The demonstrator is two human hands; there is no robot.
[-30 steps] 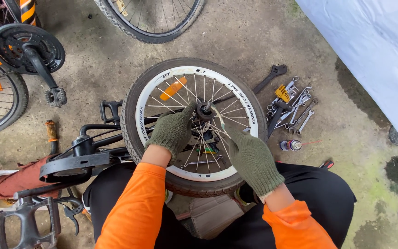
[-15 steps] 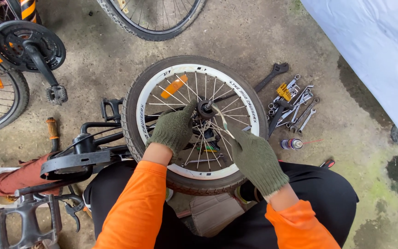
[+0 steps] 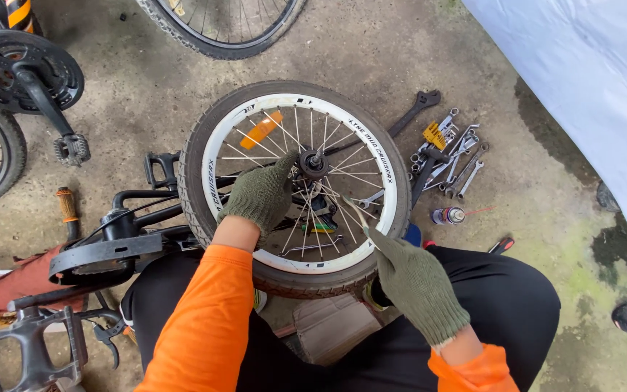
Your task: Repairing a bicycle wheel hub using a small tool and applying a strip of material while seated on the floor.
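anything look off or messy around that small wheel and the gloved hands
Nothing looks broken. The wheel sits detached across the person's lap, left hand by its hub, right hand at the rim. Wrenches lie in a loose jumble on the concrete.

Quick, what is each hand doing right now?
Left hand: gloved fingers curled at the hub of the small bicycle wheel, touching it.
Right hand: fingers pinched shut on a thin tool, its tip among the spokes.

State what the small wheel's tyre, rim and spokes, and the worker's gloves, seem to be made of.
Tyre: matte black rubber, going by its tread.
Rim: probably painted metal, glossy white.
Spokes: thin bright metal wire, shiny.
Gloves, left hand and right hand: knitted green fabric, visibly textured.
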